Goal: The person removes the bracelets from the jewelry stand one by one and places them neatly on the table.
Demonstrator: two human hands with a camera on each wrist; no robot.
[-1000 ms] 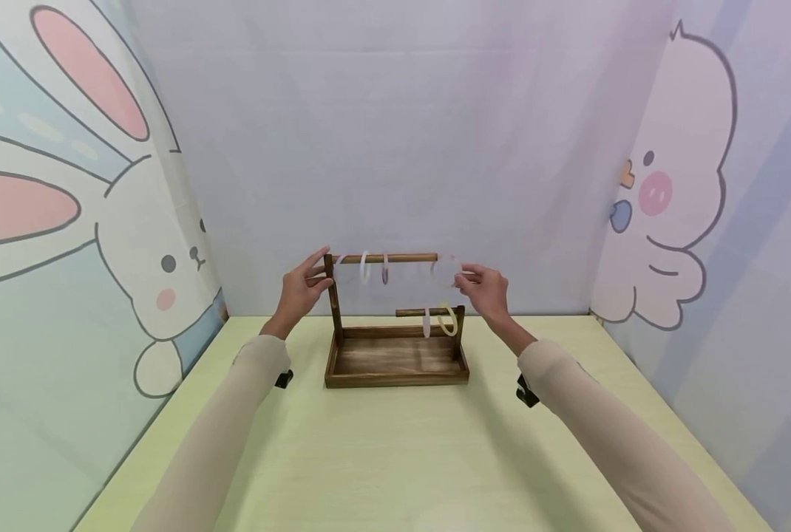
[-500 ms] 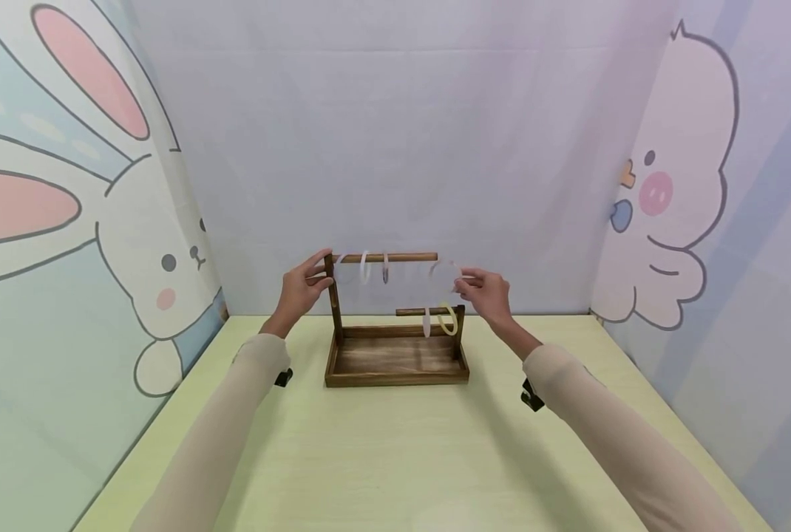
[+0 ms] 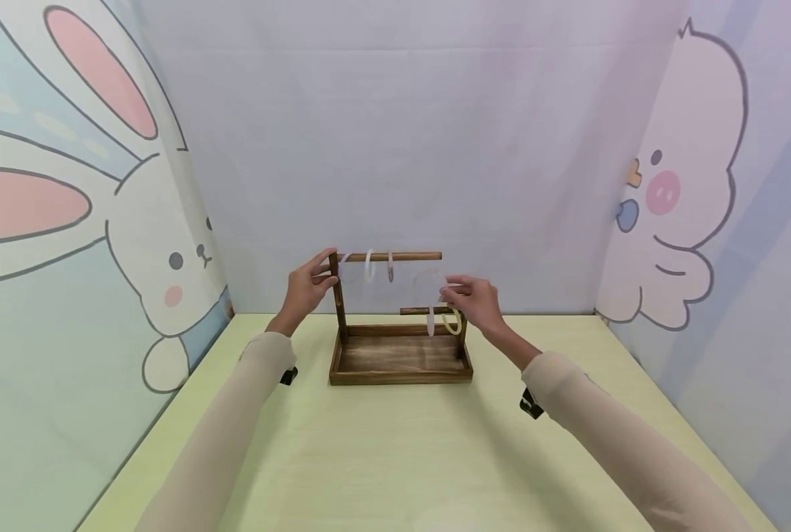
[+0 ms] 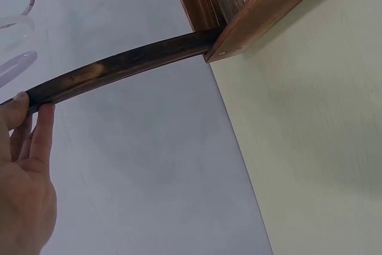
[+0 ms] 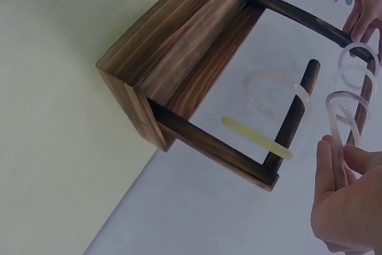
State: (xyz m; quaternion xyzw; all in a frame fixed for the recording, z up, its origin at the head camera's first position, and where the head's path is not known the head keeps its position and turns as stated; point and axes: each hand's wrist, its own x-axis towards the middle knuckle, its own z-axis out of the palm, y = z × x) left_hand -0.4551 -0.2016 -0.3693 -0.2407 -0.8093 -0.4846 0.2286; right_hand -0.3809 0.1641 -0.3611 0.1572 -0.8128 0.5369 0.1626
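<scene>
Mid-frame, the right hand [image 3: 473, 299] pinched a clear bangle [image 5: 335, 125] between fingers, the left hand [image 3: 306, 287] the stand post [image 3: 339, 303]; apparently being hung, the bangle next needed aligning with the lower rod [image 3: 413, 311].

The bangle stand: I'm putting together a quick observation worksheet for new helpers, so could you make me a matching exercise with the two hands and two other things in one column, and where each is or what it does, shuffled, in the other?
Column one
1. left hand
2. right hand
3. yellow bangle
4. tray

Column two
A. hangs on the lower bar
B. rests on the table
C. holds a pale bangle
D. grips the tall post

Pairs: 1-D, 2-C, 3-A, 4-B
</scene>
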